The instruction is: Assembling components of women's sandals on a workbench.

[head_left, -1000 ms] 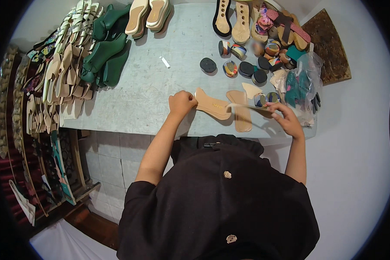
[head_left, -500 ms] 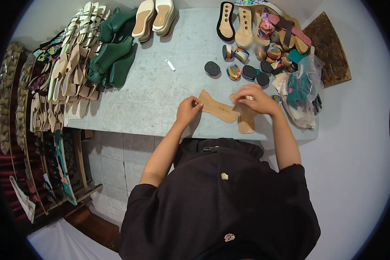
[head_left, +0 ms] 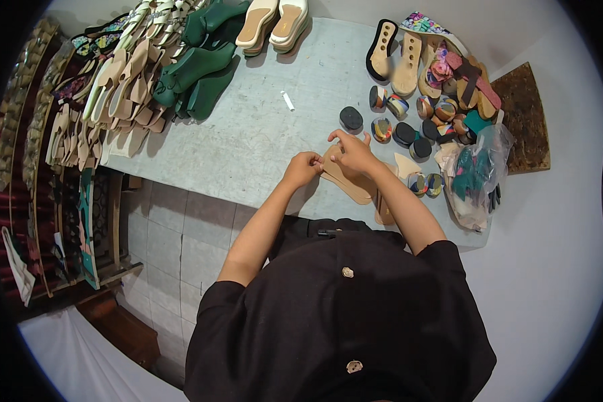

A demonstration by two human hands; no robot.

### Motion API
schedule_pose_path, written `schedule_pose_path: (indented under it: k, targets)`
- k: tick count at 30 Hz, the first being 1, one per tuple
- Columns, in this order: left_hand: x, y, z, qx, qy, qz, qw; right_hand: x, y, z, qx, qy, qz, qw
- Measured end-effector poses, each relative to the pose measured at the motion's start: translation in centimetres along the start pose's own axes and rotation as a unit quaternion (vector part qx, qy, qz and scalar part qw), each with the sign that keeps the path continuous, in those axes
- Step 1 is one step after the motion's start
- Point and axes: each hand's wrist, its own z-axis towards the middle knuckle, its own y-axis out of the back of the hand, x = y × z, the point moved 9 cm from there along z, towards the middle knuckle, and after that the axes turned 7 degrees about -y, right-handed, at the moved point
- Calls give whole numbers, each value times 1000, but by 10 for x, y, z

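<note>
A tan shoe insole (head_left: 347, 183) lies near the table's front edge, its far end between my hands. At that end, the fingers of my left hand (head_left: 304, 169) are pinched on the insole's left edge. Over the insole's upper part hovers my right hand (head_left: 355, 154), fingers bent but apart, with nothing visible in them. It hides some of the insole's surface. A second tan insole (head_left: 382, 213) lies partly beneath my right forearm, and a pale pointed piece (head_left: 405, 165) sits to the right of that forearm.
Round black and multicoloured heel pieces (head_left: 382, 130) stand right of my hands, near a clear plastic bag (head_left: 472, 174). Sandals and soles (head_left: 409, 63) fill the far right. Green shoes (head_left: 197, 80) and cream sandals (head_left: 137, 80) crowd the table's left. A small white strip (head_left: 287, 100) lies mid-table.
My right hand has moved left, from above the second insole to the far end of the first. My left hand keeps its pinch. The whole view has turned slightly.
</note>
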Motion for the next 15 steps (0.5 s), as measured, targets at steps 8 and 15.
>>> schedule_pose_path:
  k: [8,15]
  targets:
    - [16,-11,5,46,36,-93,994,-16,-6,5,-42,-38,37,998]
    - [22,-5,6,11,40,-62,997,-9,-10,2,-63,-12,33,997]
